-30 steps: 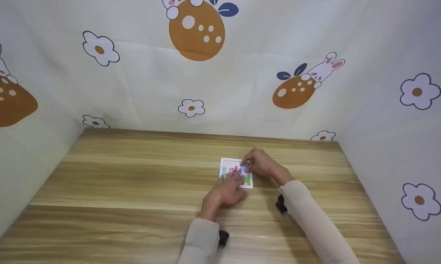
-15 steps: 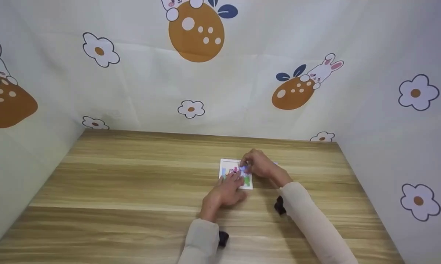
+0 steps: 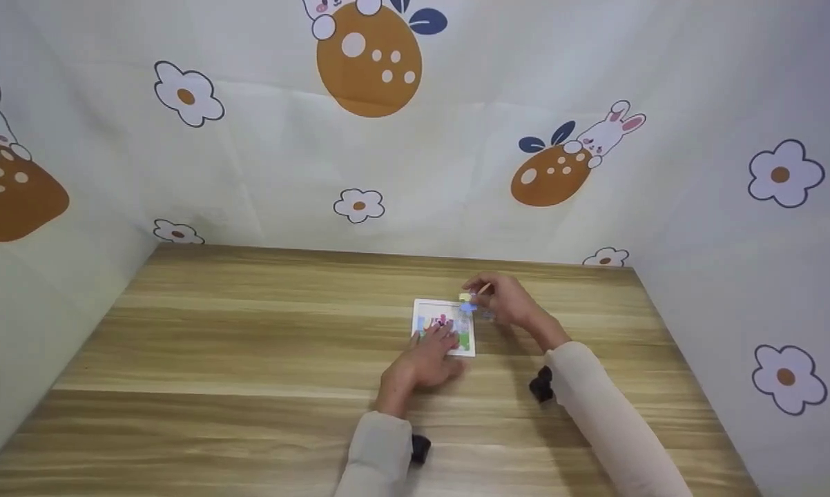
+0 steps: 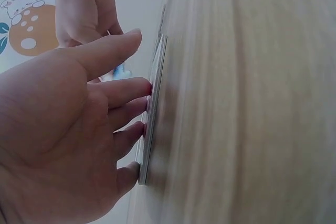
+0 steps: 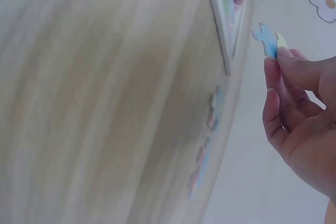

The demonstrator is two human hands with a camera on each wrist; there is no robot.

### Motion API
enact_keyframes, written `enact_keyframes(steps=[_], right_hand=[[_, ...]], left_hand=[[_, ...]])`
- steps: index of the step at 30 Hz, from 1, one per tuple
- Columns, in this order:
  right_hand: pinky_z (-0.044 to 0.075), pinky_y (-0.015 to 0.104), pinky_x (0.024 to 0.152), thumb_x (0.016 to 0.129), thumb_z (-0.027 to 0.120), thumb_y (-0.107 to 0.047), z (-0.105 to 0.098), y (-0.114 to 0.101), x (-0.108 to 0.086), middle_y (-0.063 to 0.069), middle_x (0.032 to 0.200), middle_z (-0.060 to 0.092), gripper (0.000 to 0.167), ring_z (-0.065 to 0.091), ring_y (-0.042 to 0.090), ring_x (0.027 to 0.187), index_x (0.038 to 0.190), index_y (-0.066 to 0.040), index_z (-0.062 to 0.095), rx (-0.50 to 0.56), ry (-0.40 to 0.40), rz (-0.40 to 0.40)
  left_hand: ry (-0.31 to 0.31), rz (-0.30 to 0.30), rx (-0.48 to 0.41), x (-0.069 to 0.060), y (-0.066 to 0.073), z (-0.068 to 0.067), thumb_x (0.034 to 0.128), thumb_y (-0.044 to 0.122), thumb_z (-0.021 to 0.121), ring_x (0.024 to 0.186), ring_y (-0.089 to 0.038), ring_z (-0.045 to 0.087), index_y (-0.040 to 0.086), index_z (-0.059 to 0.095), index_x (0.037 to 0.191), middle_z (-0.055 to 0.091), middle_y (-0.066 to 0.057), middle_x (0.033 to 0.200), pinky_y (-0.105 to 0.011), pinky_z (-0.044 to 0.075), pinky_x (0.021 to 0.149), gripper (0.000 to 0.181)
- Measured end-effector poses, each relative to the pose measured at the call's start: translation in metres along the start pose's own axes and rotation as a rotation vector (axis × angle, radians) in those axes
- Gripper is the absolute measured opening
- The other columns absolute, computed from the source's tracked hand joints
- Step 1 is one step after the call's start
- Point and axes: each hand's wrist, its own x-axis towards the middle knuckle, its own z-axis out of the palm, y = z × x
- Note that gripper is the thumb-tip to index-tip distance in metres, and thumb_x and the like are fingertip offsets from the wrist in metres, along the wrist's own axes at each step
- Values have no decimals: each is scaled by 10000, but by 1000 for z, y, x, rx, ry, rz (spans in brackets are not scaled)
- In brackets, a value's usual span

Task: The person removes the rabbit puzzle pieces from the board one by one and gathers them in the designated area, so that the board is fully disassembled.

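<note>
A white-framed puzzle board (image 3: 415, 321) lies on the wooden table, with pink, blue and green pieces in its lower part. My left hand (image 3: 427, 359) rests its straight fingertips on the board; in the left wrist view the fingers of that hand (image 4: 79, 114) touch its face and the thumb is clear of it. My right hand (image 3: 512, 304) pinches a blue and yellow puzzle piece (image 3: 467, 304) above the board's upper right corner. In the right wrist view the piece (image 5: 266, 40) stands between thumb and forefinger of the right hand (image 5: 310, 108), off the table.
Loose puzzle pieces (image 5: 216, 109) lie on the table to the right of the board, partly hidden by my right hand in the head view. Behind the table (image 3: 249, 345) hangs a pale cloth (image 3: 263, 159) printed with flowers and rabbits.
My right hand has risen from the board and shifted slightly right, and the blue and yellow piece now shows in its fingers. My left hand has stayed in place.
</note>
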Motion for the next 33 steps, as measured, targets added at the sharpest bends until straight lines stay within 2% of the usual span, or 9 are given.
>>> enact_keyframes(steps=[3,7,11,17,27,33], right_hand=[[554,324,820,960,646,-59,-12,2,-5,125,1109,729,192,668,216,947,1131,-59,733,9,15,48],[545,286,791,954,655,-58,-23,7,-10,145,1101,729,193,671,199,924,1130,-44,732,39,32,59],[544,275,775,950,658,-52,-32,16,-16,158,1090,729,191,676,201,913,1126,-36,731,42,54,72],[554,339,847,960,643,-49,-42,31,-26,152,1145,719,200,669,251,996,1140,-55,730,4,90,136],[543,328,848,945,638,6,-52,57,-36,187,1158,713,198,661,270,997,1121,-11,725,6,145,135],[527,409,920,962,618,-9,-59,71,-43,192,1182,704,197,644,301,1059,1131,-11,720,-32,178,177]], left_hand=[[-2,-3,-10,1,1,0,1032,331,492,1565,-326,166,29,413,1514,235,-124,1672,-580,130,1254,574],[21,14,-15,0,1,1,1012,310,519,1549,-361,201,17,494,1435,262,-150,1657,-616,151,1236,515],[37,22,-12,0,1,1,996,290,538,1540,-379,217,16,506,1410,276,-162,1649,-631,160,1227,498],[34,17,-16,0,2,2,997,285,540,1543,-382,206,12,481,1439,265,-163,1653,-619,142,1236,523],[40,14,-19,0,1,2,1008,290,538,1546,-366,210,23,544,1342,266,-160,1653,-614,148,1237,428],[28,8,-29,-1,2,2,1016,287,522,1555,-352,188,13,480,1450,249,-153,1661,-600,127,1247,514]])
